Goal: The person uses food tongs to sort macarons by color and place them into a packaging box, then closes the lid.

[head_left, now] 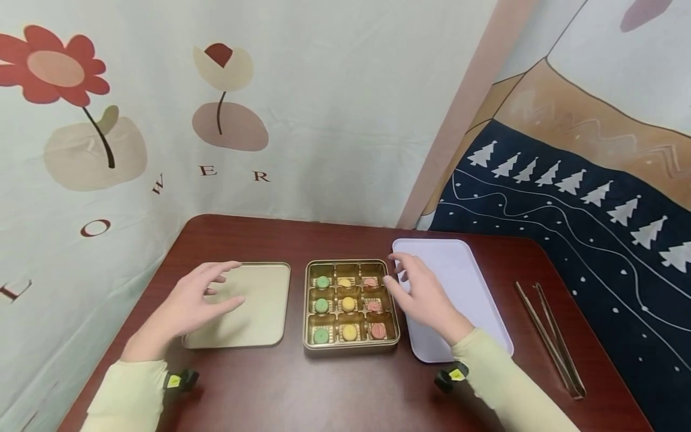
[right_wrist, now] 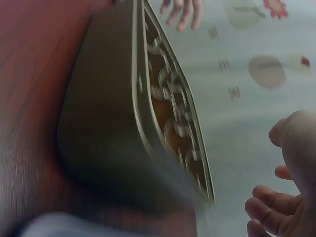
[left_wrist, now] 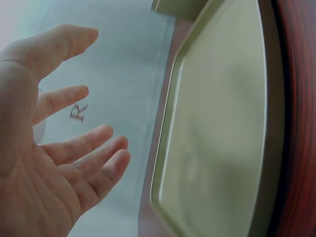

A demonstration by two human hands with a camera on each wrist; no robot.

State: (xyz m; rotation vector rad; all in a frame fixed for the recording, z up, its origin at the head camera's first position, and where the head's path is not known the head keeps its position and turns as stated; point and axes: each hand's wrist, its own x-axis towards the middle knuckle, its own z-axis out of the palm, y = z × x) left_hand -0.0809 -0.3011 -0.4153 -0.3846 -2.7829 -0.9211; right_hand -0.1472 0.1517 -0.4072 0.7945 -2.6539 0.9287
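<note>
Both hands, left hand (head_left: pixel 186 306) over the gold lid (head_left: pixel 254 324) and right hand (head_left: pixel 423 297) beside the nine-compartment sweets tin (head_left: pixel 351 346), hover spread and empty mid-desk

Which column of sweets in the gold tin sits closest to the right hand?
The pink column, on the right side of the gold nine-compartment tin. The right hand hovers beside that edge; the yellow middle column and green left column lie farther off.
</note>
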